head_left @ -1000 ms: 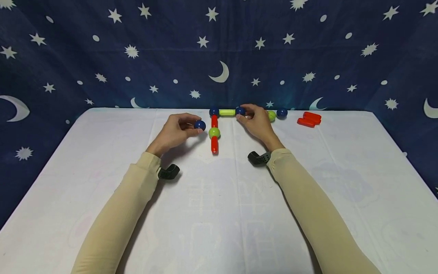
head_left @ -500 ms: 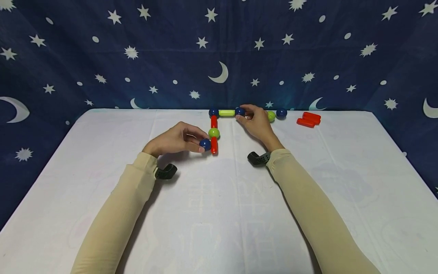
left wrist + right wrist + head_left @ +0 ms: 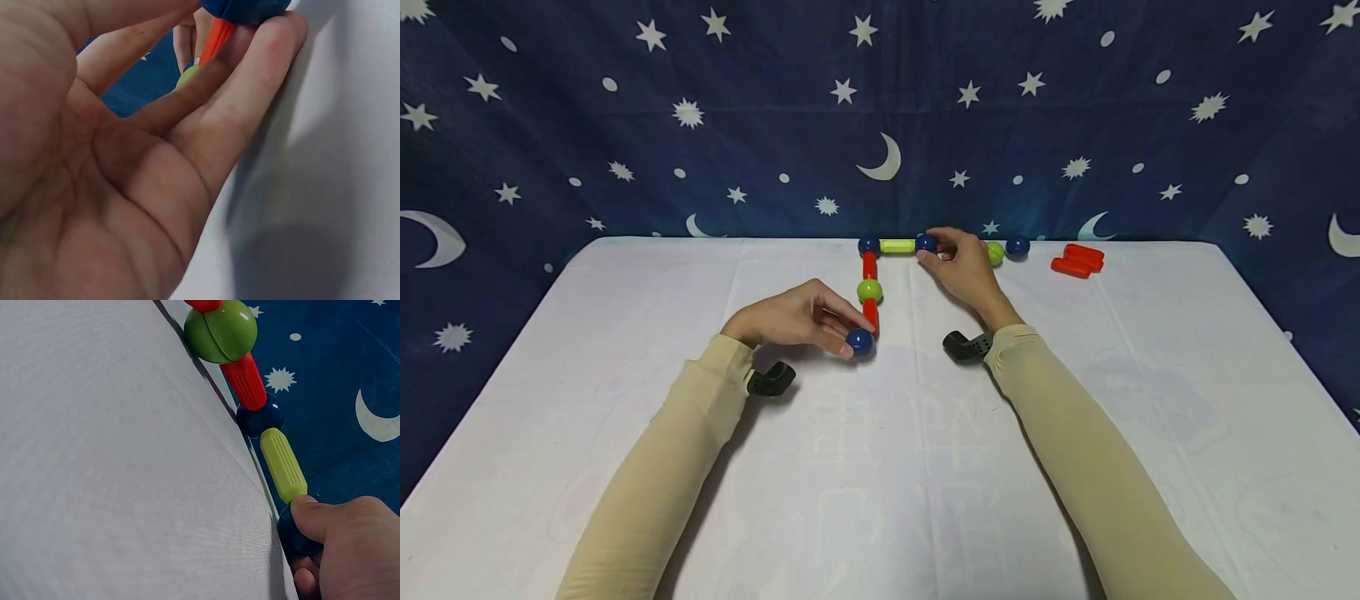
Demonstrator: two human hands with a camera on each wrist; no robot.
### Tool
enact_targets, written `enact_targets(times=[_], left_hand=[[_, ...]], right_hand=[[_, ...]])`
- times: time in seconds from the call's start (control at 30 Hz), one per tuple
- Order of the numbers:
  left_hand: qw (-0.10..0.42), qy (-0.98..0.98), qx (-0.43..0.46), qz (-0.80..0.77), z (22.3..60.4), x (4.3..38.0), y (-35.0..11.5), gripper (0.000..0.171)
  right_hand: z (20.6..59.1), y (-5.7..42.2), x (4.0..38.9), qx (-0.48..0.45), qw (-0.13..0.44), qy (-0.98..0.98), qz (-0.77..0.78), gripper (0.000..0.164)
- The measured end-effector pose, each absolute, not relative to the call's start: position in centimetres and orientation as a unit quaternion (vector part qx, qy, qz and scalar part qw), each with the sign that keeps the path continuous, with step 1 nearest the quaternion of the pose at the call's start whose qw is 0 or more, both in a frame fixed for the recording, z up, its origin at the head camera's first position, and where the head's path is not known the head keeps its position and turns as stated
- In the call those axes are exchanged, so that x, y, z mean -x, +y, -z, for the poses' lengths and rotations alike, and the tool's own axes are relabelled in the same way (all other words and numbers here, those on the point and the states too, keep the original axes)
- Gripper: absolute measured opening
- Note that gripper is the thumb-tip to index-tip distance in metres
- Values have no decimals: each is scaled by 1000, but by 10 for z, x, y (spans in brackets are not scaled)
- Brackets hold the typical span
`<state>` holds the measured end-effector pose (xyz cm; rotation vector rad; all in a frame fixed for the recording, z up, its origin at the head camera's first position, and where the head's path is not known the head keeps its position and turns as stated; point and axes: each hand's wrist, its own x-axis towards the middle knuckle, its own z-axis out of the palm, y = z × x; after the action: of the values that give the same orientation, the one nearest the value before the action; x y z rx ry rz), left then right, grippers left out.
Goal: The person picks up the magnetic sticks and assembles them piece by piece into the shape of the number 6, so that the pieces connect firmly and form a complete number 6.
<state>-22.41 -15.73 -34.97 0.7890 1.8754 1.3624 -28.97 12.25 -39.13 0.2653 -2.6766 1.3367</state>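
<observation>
My left hand (image 3: 805,318) pinches a blue ball (image 3: 860,342) between thumb and fingers, right at the near end of a red rod (image 3: 870,313). That rod runs back to a green ball (image 3: 870,291), then another red rod (image 3: 869,266) and a blue corner ball (image 3: 868,246). From the corner a yellow-green rod (image 3: 898,247) goes right to a second blue ball (image 3: 926,243), which my right hand (image 3: 964,265) holds by thumb and fingers. The right wrist view shows the thumb (image 3: 315,515) over that ball (image 3: 297,532). In the left wrist view the pinched ball (image 3: 247,7) is cut off at the top.
Just right of my right hand lie a green ball (image 3: 995,253) and a blue ball (image 3: 1018,247). Several loose red rods (image 3: 1078,260) sit farther right. A dark star-patterned cloth (image 3: 880,117) hangs behind the white table (image 3: 880,467).
My left hand has brought the blue ball toward me and slightly right, from beside the upper red rod to the near end of the lower one. The right hand has stayed in place.
</observation>
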Motion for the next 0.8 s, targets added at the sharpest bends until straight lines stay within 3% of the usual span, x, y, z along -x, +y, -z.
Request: enact_targets(times=[0.8], left_hand=[[300, 744, -324, -501, 354, 222, -148, 40]], right_hand=[[392, 123, 291, -88, 68, -890, -442, 45]])
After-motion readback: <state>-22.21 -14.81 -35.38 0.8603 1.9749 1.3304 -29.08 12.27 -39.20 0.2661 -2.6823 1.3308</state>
